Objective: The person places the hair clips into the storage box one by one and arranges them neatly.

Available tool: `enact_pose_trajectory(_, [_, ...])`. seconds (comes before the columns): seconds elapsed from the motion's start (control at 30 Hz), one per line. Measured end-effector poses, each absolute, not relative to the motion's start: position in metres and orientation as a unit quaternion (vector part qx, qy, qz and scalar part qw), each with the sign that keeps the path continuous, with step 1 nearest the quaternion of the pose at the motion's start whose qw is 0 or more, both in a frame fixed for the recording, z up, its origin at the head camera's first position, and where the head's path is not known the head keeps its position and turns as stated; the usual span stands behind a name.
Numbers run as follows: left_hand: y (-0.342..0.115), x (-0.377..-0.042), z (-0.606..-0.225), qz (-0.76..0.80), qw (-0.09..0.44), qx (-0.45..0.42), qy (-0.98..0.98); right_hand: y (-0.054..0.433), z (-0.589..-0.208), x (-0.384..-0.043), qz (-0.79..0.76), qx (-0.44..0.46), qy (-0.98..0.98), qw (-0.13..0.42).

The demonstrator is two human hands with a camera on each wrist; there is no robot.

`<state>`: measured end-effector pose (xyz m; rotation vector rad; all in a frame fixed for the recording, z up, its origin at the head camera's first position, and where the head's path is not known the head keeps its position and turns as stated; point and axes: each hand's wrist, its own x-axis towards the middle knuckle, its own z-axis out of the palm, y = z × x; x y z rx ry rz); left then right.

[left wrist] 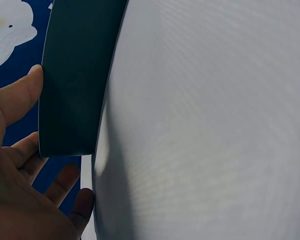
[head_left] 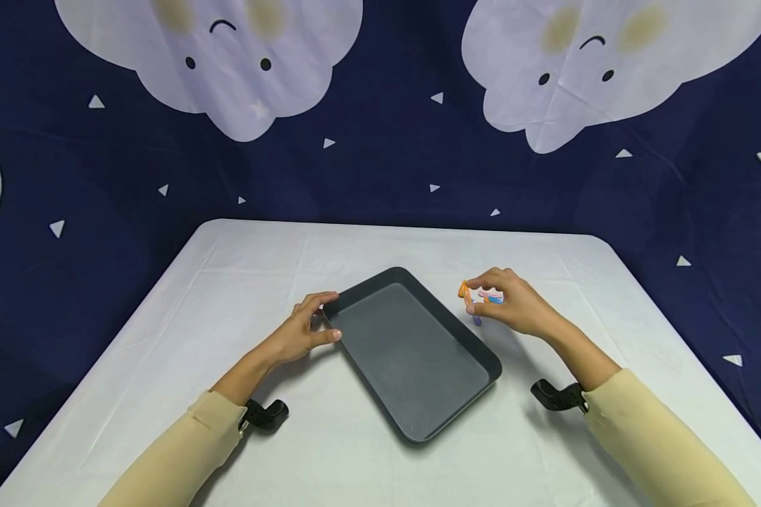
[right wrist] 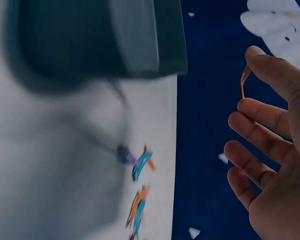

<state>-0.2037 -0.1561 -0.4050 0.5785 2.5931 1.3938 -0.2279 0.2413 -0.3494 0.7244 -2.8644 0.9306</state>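
A dark grey baking tray (head_left: 412,352) lies at an angle on the white table, its inside bare. My left hand (head_left: 301,334) holds its left corner, thumb on the near side and index finger along the far side. In the left wrist view the thumb meets the tray's rim (left wrist: 75,100), while the lower fingers spread below the corner. To the right of the tray, my right hand (head_left: 514,303) pinches a small, thin orange piece (right wrist: 244,82) between thumb and index fingertip. Several small coloured pieces (right wrist: 140,165), purple, blue, orange and pink, lie beneath that hand, partly hidden by it in the head view.
The white table (head_left: 228,282) has rounded far corners. Behind it hangs a dark blue cloth (head_left: 380,169) printed with clouds and small white triangles. A black wrist camera (head_left: 266,415) sits at the left cuff, another black wrist camera (head_left: 558,396) at the right.
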Motion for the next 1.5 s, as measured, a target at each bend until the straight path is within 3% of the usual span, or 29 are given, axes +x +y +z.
enact_pose_trajectory(0.77, [-0.156,-0.207,-0.403,0.504,0.084,0.222,0.831,0.173,-0.34,-0.244,0.28,0.318,-0.906,0.011])
enact_pose_trajectory(1.07, [-0.156,-0.208,-0.402,0.506,0.092,0.23,0.827,0.16,-0.339,-0.244,0.292,0.335,-0.896,0.005])
enact_pose_trajectory(1.5, [-0.151,-0.202,-0.406,0.469,0.061,0.198,0.859,0.166,-0.34,-0.242,0.295,0.319,-0.901,0.006])
